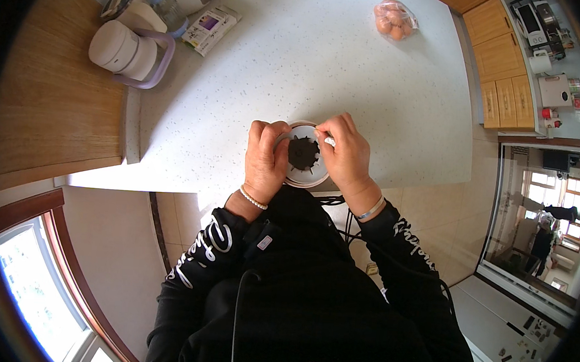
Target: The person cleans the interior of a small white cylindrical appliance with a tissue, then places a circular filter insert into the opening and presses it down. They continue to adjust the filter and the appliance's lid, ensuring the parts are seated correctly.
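A round white container (298, 175) with a thin brownish rim stands at the counter's near edge, close to my body. Inside it lies a dark patch (303, 154) with a jagged outline; what it is made of I cannot tell. My left hand (265, 154) is closed at the container's left side, thumb and forefinger on its rim. On the right side my right hand (347, 151) pinches with thumb and forefinger at the rim. A small white bit (330, 141) shows by those fingers, too small to name.
The speckled white counter (265, 58) spreads out ahead. A clear bag of eggs (394, 20) lies at its far right. At the far left stand a white appliance with a lilac handle (127, 52), a plastic bottle (168, 12) and a flat printed packet (211, 30). A wooden cabinet (61, 84) borders the left.
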The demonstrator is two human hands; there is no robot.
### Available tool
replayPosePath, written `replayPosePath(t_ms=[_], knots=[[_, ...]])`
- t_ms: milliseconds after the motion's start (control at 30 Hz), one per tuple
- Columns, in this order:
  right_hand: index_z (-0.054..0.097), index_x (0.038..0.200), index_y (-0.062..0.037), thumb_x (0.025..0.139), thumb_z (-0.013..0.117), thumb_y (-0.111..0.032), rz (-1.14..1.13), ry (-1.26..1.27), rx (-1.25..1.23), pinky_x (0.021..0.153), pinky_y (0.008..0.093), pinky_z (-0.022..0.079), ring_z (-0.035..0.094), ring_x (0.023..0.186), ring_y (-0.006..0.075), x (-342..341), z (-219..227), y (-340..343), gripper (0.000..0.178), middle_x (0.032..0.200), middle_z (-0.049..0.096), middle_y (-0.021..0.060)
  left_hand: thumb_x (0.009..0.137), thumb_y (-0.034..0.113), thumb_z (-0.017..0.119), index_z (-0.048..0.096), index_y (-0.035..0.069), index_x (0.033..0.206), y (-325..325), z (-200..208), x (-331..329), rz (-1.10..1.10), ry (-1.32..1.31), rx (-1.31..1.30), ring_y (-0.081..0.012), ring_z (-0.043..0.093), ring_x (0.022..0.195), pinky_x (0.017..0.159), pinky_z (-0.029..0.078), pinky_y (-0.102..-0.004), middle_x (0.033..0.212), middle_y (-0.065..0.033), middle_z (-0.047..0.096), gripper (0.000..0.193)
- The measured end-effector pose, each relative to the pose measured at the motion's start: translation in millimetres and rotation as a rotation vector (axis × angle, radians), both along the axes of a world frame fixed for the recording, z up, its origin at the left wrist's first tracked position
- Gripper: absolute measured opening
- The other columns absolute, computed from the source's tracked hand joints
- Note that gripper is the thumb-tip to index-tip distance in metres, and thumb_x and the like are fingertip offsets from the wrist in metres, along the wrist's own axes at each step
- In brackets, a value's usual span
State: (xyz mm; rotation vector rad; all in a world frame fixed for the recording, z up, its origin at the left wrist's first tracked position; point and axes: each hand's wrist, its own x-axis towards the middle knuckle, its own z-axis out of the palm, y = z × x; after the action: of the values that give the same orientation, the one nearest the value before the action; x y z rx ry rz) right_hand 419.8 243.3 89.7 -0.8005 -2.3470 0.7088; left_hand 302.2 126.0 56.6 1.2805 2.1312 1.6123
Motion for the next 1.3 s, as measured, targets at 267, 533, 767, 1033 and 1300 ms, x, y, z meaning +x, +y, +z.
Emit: replayPosePath(t_ms=[267,533,767,1033,1300], knots=[[0.06,0.092,-0.0105,0.08,0.071,0.0,-0.019,0.053,-0.109,0.058,0.032,0.049,0.06,0.069,0.0224,-3.5,-4.8,0.3,0.019,0.082,0.054,0.0044,0.075,-0.018,0.055,0.073,0.008,0.106,1.9,-0.5,-1.5,-0.06,0.035,-0.021,-0.021,0.053,0.085,0.071,0.049,-0.0283,0.095,-0.0091,0.051,0.044],[0.064,0.086,-0.0119,0.079,0.074,-0.002,-0.008,0.052,0.027,0.054,0.0327,0.048,0.06,0.066,0.0218,-2.1,-5.6,0.6,0.016,0.082,0.056,0.0041,0.072,-0.014,0.058,0.075,0.016,0.106,1.9,-1.3,-0.7,-0.01,0.036,-0.042,-0.0268,0.057,0.084,0.07,0.051,-0.0341,0.094,-0.01,0.054,0.049],[0.063,0.084,-0.0111,0.077,0.076,-0.004,0.049,0.051,0.035,0.054,0.0314,0.049,0.061,0.065,0.0212,-2.2,-2.4,3.2,0.016,0.085,0.059,0.0025,0.073,-0.012,0.059,0.075,0.017,0.106,1.5,4.7,-2.7,0.003,0.07,-0.058,-0.0272,0.061,0.081,0.065,0.053,-0.0353,0.094,-0.0095,0.057,0.047],[0.063,0.092,-0.0101,0.081,0.072,-0.004,-0.001,-0.007,-0.072,0.061,0.0307,0.051,0.062,0.074,0.0193,-7.2,1.3,3.1,0.015,0.087,0.058,0.002,0.082,-0.007,0.063,0.075,0.016,0.109,-0.4,7.7,-1.2,-0.01,-0.024,-0.074,-0.0255,0.06,0.084,0.069,0.053,-0.0336,0.095,-0.0095,0.056,0.037],[0.065,0.093,-0.0089,0.087,0.068,-0.013,0.064,-0.018,-0.466,0.077,0.031,0.051,0.062,0.09,0.0182,-8.3,-11.3,20.1,0.007,0.095,0.06,0.0041,0.087,-0.005,0.055,0.073,0.01,0.112,0.5,-0.1,-0.3,-0.052,-0.259,0.009,-0.02,0.048,0.091,0.082,0.045,-0.0275,0.098,-0.0069,0.048,0.034]])
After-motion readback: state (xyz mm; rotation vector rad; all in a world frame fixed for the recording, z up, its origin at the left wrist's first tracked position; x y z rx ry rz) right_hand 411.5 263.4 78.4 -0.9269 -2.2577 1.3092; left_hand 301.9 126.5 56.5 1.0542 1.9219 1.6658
